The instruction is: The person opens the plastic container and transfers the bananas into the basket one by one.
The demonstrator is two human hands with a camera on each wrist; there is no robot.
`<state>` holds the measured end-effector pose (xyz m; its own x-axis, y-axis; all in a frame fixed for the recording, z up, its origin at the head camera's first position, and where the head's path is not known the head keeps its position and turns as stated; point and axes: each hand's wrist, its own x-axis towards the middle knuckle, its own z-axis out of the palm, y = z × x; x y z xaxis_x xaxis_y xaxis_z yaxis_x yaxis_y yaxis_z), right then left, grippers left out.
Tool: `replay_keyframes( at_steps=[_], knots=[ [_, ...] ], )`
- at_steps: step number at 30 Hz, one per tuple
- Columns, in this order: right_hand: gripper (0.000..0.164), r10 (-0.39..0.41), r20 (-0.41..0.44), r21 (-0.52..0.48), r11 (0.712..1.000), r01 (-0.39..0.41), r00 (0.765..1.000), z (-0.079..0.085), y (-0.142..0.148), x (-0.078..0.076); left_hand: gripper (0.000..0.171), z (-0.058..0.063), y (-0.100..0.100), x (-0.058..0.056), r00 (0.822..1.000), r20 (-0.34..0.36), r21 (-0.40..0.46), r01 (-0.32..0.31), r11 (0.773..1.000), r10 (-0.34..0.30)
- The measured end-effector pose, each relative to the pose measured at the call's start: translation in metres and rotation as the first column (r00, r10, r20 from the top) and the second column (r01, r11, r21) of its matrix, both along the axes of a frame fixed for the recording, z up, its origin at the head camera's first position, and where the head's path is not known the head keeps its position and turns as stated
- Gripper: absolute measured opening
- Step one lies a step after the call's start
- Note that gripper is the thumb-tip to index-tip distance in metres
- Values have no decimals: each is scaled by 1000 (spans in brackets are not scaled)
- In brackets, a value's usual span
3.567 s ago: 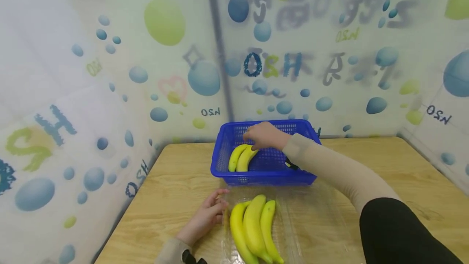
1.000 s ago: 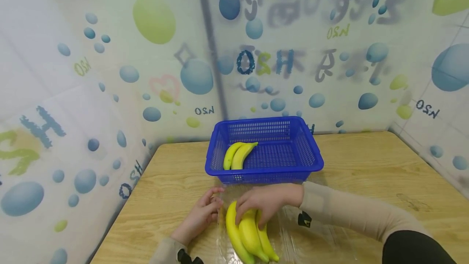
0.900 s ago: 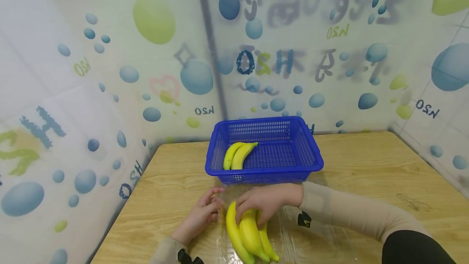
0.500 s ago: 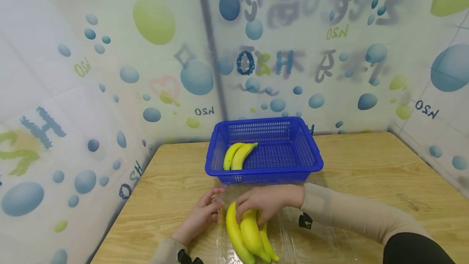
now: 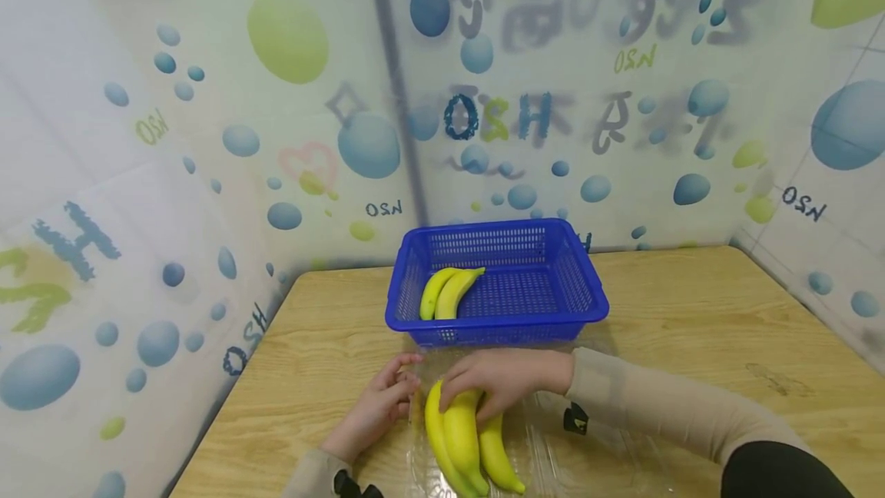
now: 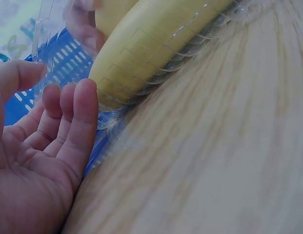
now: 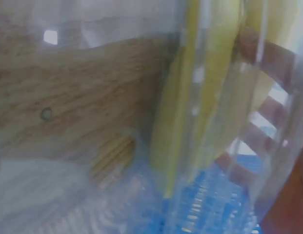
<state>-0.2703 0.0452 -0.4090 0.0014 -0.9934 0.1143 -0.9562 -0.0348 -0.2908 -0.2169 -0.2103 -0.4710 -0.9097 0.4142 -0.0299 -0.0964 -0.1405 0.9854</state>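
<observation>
In the head view, three yellow bananas lie in a clear plastic clamshell box (image 5: 541,444). My right hand (image 5: 508,376) reaches in from above and grips the middle banana (image 5: 462,436), thumb on its right side and fingers on its left. It lies against the left banana (image 5: 437,436); a gap separates it from the right banana (image 5: 499,458). At the box's left edge rests my left hand (image 5: 376,406), fingers loosely bent. The left wrist view shows its fingertips right at the clear wall, near a banana (image 6: 156,44). The right wrist view is blurred by plastic.
Behind the box stands a blue plastic basket (image 5: 498,327) with two bananas (image 5: 452,294) at its left side. The wooden table (image 5: 691,313) meets a patterned curtain (image 5: 622,175) at the back. The box's clear lid (image 5: 615,459) lies folded out to the right, under my right forearm.
My right hand has come back from the basket to the box and taken hold of the middle banana. That banana has shifted left, away from the right one. My left hand stays put.
</observation>
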Motion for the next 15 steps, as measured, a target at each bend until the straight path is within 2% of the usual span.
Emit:
replay_keyframes(
  at_steps=[8, 15],
  knots=[
    [45, -36, -64, -34, 999, 34, 997, -5, -1, 1, 45, -1, 1, -1, 1000, -1, 2, -7, 1000, 7],
    [50, -3, -181, -134, 991, -21, 983, -9, -5, 4, 47, -4, 0, -1, 1000, -24, 12, 2, 1000, -2]
  ],
)
